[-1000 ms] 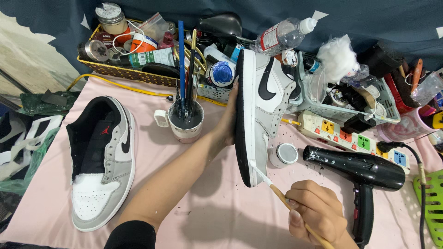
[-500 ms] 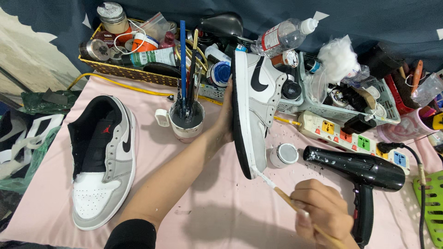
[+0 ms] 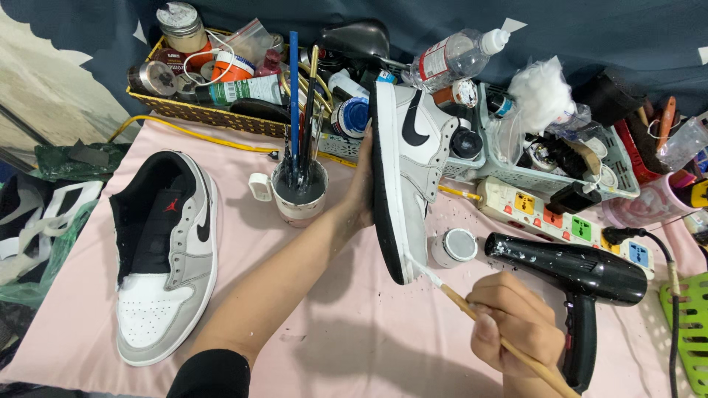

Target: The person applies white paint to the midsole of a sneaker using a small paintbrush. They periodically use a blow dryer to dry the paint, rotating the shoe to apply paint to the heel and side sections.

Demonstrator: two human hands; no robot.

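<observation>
On pink cloth [image 3: 354,346], left hand [image 3: 363,190] grips sneaker [image 3: 404,177]; right hand [image 3: 512,332] pinches brush [image 3: 472,313]

Black sleeve [image 3: 214,372], bare forearms.

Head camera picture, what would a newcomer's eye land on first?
First the sneaker stood on edge mid-table, steadied by the left hand, while the right hand touches a brush to its white sole edge. Next, its grey and white mate lying flat at left. Then the black hairdryer at right.
</observation>
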